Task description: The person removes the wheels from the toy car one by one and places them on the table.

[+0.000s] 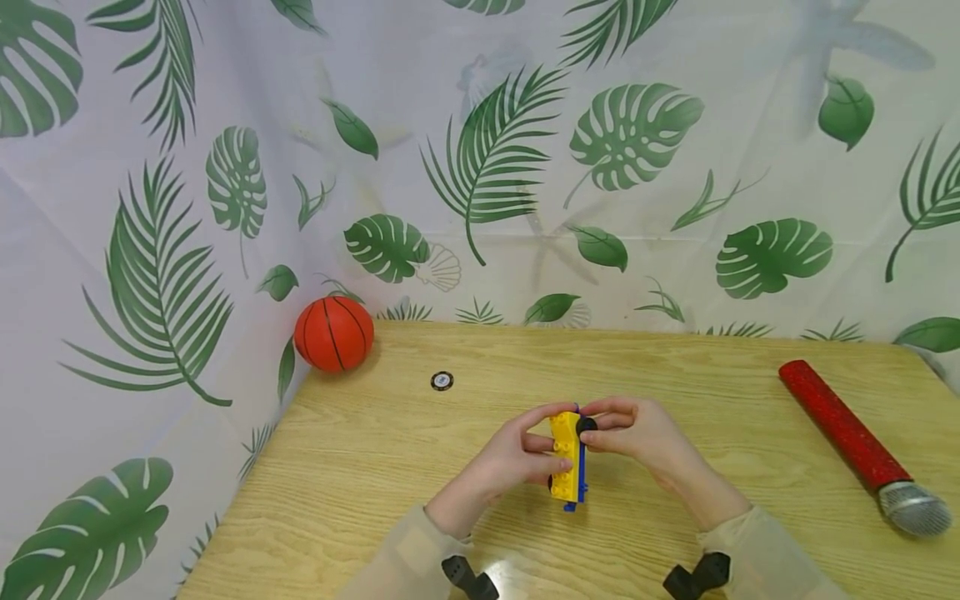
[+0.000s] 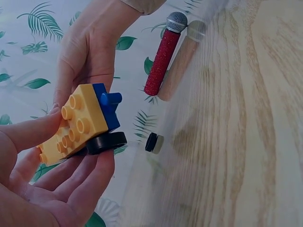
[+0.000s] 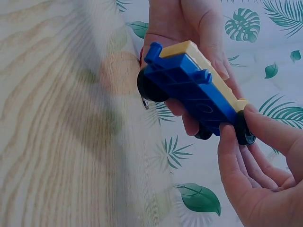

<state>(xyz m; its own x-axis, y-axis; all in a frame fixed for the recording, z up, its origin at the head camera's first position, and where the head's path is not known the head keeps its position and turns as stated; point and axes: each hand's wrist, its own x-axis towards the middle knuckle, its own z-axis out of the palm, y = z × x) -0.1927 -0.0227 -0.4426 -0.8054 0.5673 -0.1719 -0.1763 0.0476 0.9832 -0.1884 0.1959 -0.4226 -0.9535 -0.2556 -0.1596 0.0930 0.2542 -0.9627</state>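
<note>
A toy car (image 1: 564,471), with a yellow studded brick body, blue base and black wheels, is held up over the table in front of me. My left hand (image 1: 510,454) grips its body from the left, thumb across the yellow side. At the car's far end, my right hand (image 1: 648,437) pinches a black wheel (image 1: 587,426) between thumb and fingers. The right wrist view shows the blue underside (image 3: 189,92), with a bare blue peg (image 3: 203,76) sticking out along one edge. In the left wrist view, yellow studs (image 2: 75,101) face the camera.
A red ball (image 1: 334,334) with black lines sits at the table's back left corner. A black and white poker chip (image 1: 442,381) lies behind the car. Far right lies a red glittery microphone (image 1: 851,437). Leaf-print cloth (image 1: 517,283) hangs behind the wooden table (image 1: 360,500).
</note>
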